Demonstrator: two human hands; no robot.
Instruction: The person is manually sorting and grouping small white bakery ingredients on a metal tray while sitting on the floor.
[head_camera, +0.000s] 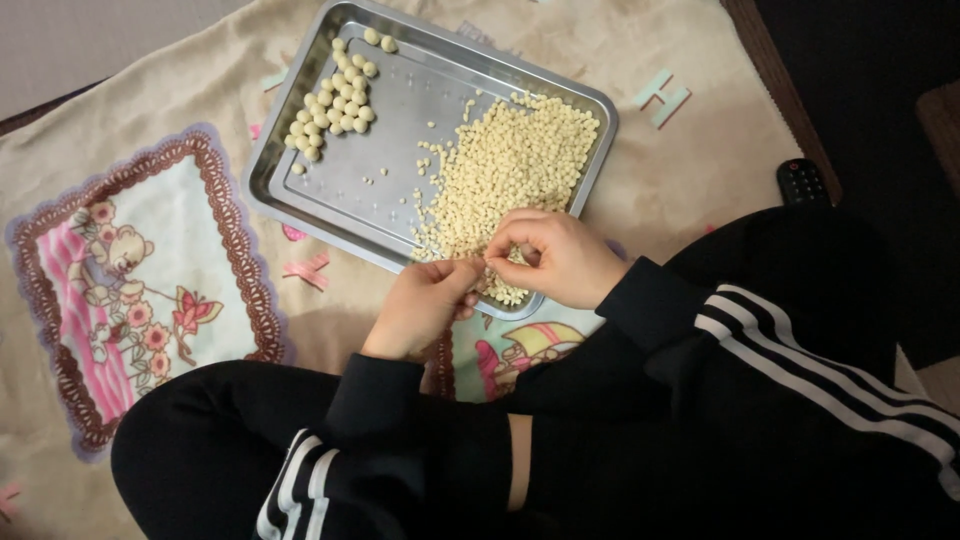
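Both hands, left hand (425, 300) and right hand (553, 255), pinch small pale beads (510, 165) together over the metal tray's (290, 195) near edge; next likely calls for steady fingertip pressure, probably rolling.

Both hands meet over the near rim of a metal tray (300, 205) on a patterned blanket (150, 290). The left hand (425, 305) and right hand (555, 255) pinch small pale beads (510, 165); larger pale balls (335, 100) cluster at the far corner.
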